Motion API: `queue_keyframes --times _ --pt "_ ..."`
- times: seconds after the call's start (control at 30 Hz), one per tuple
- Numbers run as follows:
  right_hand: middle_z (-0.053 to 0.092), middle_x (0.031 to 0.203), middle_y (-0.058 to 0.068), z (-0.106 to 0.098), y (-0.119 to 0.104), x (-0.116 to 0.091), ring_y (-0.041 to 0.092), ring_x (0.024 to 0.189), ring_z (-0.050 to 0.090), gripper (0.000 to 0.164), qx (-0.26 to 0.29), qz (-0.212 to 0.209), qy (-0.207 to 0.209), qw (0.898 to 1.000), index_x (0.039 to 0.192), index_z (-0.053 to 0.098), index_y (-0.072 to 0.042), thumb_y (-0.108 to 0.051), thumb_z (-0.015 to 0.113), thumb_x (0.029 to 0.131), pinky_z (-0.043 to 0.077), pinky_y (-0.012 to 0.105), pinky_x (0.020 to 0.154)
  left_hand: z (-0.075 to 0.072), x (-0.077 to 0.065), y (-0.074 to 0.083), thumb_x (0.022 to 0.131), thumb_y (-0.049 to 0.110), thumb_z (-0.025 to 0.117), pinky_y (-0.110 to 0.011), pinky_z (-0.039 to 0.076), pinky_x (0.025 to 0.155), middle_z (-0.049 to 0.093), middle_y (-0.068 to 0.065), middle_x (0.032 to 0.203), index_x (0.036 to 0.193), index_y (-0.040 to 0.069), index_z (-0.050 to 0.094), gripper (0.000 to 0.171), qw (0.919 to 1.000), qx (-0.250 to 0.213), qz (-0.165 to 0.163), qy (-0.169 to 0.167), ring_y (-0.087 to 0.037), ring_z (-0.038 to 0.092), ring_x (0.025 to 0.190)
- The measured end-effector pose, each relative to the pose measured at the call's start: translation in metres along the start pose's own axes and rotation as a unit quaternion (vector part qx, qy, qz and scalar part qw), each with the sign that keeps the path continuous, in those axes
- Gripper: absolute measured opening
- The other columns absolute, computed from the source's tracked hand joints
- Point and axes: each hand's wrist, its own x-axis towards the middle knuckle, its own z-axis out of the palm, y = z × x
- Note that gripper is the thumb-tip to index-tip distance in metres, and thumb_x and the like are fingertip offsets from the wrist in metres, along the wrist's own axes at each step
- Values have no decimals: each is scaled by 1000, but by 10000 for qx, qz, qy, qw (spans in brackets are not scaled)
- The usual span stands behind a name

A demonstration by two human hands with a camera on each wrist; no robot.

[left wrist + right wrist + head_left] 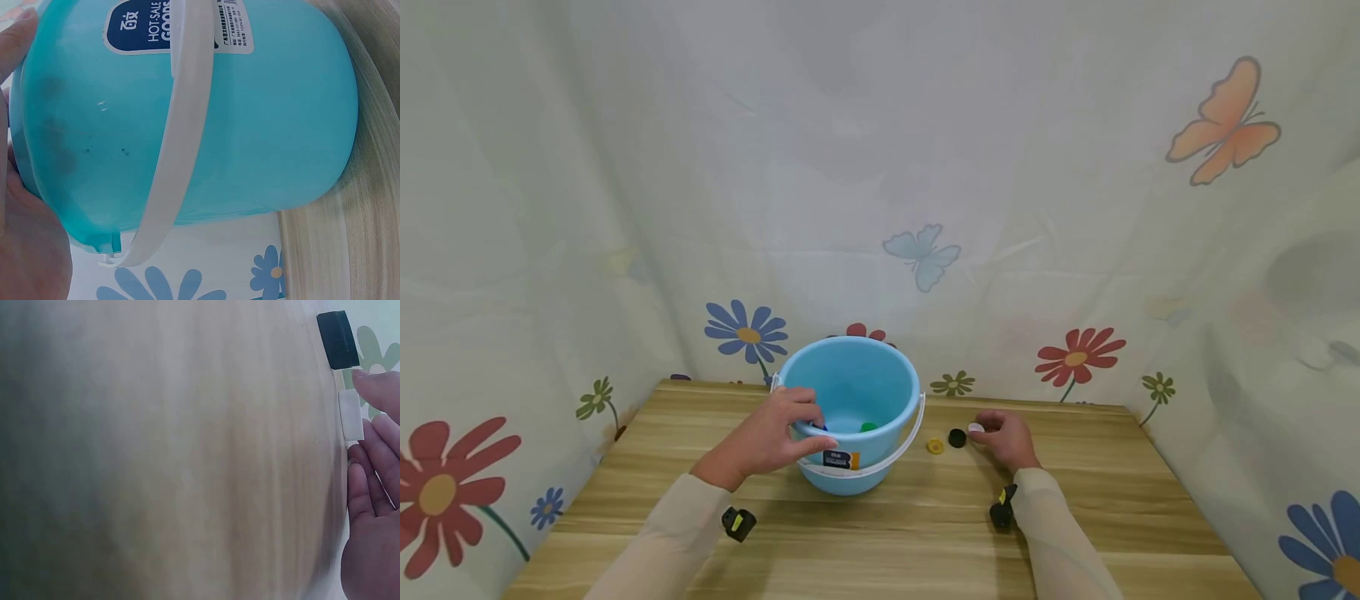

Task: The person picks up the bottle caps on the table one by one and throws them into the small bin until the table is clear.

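A light blue bucket stands on the wooden table, its white handle hanging down across the front. My left hand grips the bucket's near left rim, thumb outside and fingers over the inner side. Close to those fingertips a small blue thing shows, mostly hidden. A green cap lies inside the bucket. To the right, a white bottle cap rests on the table between the thumb and fingers of my right hand. In the right wrist view a gap shows between thumb and cap.
Left of the white cap, a black bottle cap and a yellow cap lie in a row beside the bucket. A curtain printed with flowers and butterflies hangs behind the table and along its sides.
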Motion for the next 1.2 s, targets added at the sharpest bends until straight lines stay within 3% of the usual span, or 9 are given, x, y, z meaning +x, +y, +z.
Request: queue_keyframes --times 0.5,0.97,1.2 --pt "77 107 12 1 1 1 22 97 70 29 -75 -63 94 9999 109 77 -5 -14 86 83 55 36 86 1 -1 2 85 51 80 -56 51 93 54 15 88 83 33 68 22 10000 57 6 60 -14 52 97" --pt "76 111 13 0 6 0 25 101 71 31 3 -4 31 10000 111 76 -5 -10 86 82 55 42 91 2 1 1 84 51 81 -45 54 89 53 16 86 81 33 68 22 9999 -92 85 50 -12 54 94" --pt "76 112 11 -1 4 -1 22 101 70 30 45 44 -10 10000 111 77 -7 -13 85 83 54 44 92 3 -1 -3 84 49 82 -52 51 92 53 17 87 82 34 68 21 9999 -7 99 140 -13 53 95"
